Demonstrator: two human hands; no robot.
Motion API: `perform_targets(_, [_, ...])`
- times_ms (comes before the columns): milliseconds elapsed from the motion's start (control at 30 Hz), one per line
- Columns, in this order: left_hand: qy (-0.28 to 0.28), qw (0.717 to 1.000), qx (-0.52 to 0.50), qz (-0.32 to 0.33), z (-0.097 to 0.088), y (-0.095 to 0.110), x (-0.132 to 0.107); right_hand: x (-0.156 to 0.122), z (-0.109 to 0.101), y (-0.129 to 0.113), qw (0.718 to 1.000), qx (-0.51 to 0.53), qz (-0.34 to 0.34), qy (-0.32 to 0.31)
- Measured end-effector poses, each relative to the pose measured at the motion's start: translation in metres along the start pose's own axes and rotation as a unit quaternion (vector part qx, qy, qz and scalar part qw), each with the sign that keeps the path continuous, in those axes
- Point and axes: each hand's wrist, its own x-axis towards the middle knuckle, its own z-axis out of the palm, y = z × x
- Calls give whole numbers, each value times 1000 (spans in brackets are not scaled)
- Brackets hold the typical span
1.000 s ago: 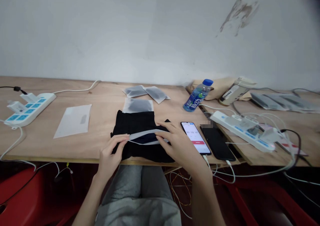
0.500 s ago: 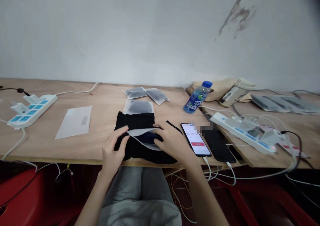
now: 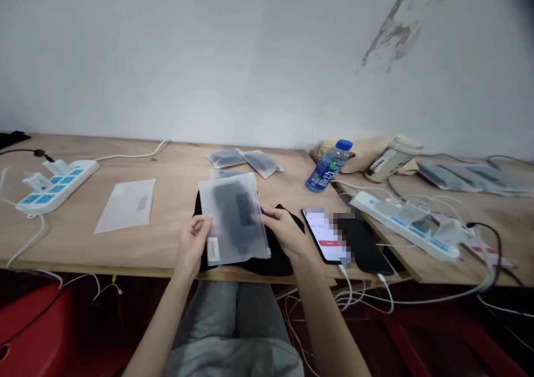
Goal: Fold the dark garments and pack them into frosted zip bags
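Gripping the frosted pouch (image 3: 231, 227) by opposite sides, left hand (image 3: 193, 241) and right hand (image 3: 286, 232) were over the black cloth (image 3: 273, 265).

Left grip (image 3: 192, 242), right grip (image 3: 286, 231), both pinched.

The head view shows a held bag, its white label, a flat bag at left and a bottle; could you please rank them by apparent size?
Largest: held bag, perhaps helped by nearness
Next: flat bag
Then: bottle
Smallest: white label
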Motion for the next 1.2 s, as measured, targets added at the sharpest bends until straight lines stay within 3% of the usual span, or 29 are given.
perform_targets(167, [69,995,61,38,-44,21,35,-2,-10,2,992,26,-51,110])
perform_targets(267, [80,977,178,88,-84,43,67,-5,-18,-2,987,10,-76,143])
perform_targets(367, [103,934,323,114,-131,61,97,-7,-24,-4,974,-77,-120,178])
perform_targets(433, [137,898,404,109,-159,69,112,-9,-24,-2,949,-171,-157,214])
perform_targets(500, [187,862,460,105,-178,73,117,-10,-18,2,915,-262,-190,241])
perform_targets(567, [241,814,512,132,-182,73,113,-10,-9,9,901,-318,-212,203])
perform_targets(633, [262,761,563,186,-170,68,99,-11,2,16,907,-336,-228,114])
perform_targets(700, [223,737,596,230,-144,60,78,-12,9,24,905,-341,-245,64])
perform_targets(833, [50,794,565,218,-72,35,23,-15,14,37,875,-394,-264,93])
perform_targets(967, [-57,803,542,241,-12,11,-20,-16,18,48,841,-472,-256,73])
perform_targets(1067, [-78,783,557,266,14,0,-34,-9,25,54,827,-496,-255,72])
perform_targets(1133, [-82,767,574,273,23,-4,-37,-3,26,56,839,-468,-263,91])
perform_targets(1200, [-94,758,584,274,28,-5,-37,1,21,57,860,-404,-271,152])
